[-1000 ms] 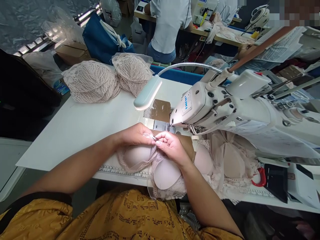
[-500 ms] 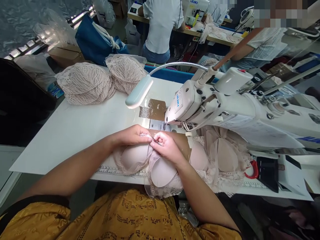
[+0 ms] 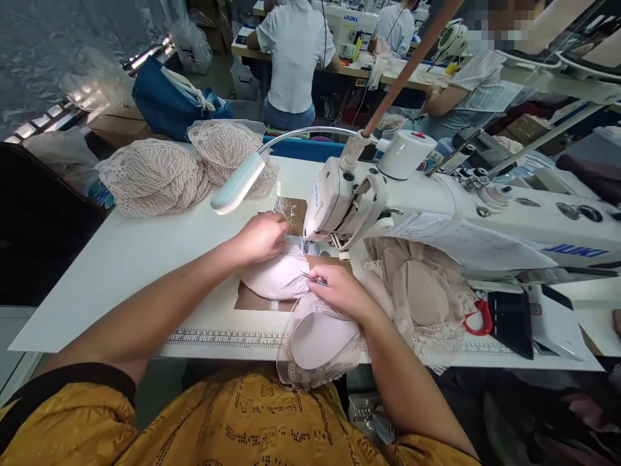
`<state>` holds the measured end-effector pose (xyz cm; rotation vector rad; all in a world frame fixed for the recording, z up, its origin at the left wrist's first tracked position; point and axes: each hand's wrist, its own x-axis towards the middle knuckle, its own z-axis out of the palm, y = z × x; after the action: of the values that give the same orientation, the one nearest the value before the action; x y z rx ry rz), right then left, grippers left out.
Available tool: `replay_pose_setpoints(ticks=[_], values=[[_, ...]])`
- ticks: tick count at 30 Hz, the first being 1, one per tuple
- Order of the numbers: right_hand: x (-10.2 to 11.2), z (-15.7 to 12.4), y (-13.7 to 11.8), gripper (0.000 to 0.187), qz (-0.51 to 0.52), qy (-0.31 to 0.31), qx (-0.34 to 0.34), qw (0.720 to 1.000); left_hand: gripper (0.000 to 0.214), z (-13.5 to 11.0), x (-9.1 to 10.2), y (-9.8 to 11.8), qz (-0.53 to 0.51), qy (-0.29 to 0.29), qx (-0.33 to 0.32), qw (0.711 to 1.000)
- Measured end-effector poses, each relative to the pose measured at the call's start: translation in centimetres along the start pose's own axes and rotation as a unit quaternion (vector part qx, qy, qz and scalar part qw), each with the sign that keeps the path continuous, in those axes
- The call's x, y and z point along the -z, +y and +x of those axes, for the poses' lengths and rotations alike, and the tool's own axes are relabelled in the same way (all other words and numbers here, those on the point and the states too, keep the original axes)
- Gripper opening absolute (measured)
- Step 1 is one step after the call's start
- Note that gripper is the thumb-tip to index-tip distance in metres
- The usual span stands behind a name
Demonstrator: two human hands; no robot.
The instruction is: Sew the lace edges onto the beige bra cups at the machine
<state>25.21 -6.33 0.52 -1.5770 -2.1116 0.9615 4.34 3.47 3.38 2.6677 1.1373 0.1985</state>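
Note:
A pale pink lace bra [image 3: 323, 338] with padded cups lies partly on the table, one cup hanging over its front edge. My left hand [image 3: 264, 238] is closed at the upper edge of the left cup [image 3: 274, 277], just left of the sewing machine's needle area [image 3: 306, 244]. Its fingertips are partly hidden, pressed on the fabric. In my right hand [image 3: 339, 288] is a slim, pointed metal tool that looks like tweezers [image 3: 313, 279], tips toward the left cup. This hand rests over the bra, in front of the needle.
The white sewing machine [image 3: 412, 200] spans the right side, with a lamp [image 3: 237, 183] at its left. Stacked lace cups [image 3: 155, 178] sit at the back left. More bra pieces [image 3: 427, 291] and a red-handled tool [image 3: 479, 318] lie right. Co-workers [image 3: 294, 58] sit beyond.
My hands have parted: the left moved up beside the needle with the cup edge, the right moved slightly right with the tool. The left cup shifted up toward the machine. The view turned slightly.

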Motion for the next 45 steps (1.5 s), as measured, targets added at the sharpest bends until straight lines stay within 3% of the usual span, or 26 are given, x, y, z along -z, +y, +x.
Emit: replay_pose_setpoints(ticks=[2,5,7,10,14,17,27,45], values=[[-0.2,0.3,0.6,0.026,-0.003,0.033,-0.015,0.999,0.025,-0.6,-0.6,0.8,0.041,0.024,0.0,0.999],[-0.6,0.5,1.0,0.036,-0.03,0.074,-0.024,0.996,0.03,-2.3,-2.1,2.1,0.032,0.003,-0.028,0.999],[-0.8,0.6,0.9,0.031,-0.061,0.094,-0.022,0.993,0.034,-3.1,-3.1,2.6,0.023,-0.004,-0.049,0.998],[-1.1,0.6,0.5,0.007,-0.107,0.108,-0.016,0.988,0.036,-3.3,-4.0,2.4,0.015,0.002,-0.077,0.997],[-1.5,0.6,0.2,0.033,-0.184,0.085,-0.005,0.979,0.04,-2.5,-3.9,1.3,-0.001,-0.003,-0.119,0.993],[-1.6,0.7,0.2,0.04,-0.218,0.071,-0.013,0.973,0.05,-1.9,-3.7,0.8,-0.003,-0.007,-0.129,0.992],[-1.7,0.9,0.1,0.047,-0.222,0.056,-0.045,0.972,0.047,-0.4,-4.7,0.0,0.019,0.006,-0.172,0.985],[-1.9,0.6,0.4,0.05,-0.235,0.056,-0.03,0.97,0.033,-0.5,-4.9,-0.4,-0.01,0.081,-0.182,0.98]])
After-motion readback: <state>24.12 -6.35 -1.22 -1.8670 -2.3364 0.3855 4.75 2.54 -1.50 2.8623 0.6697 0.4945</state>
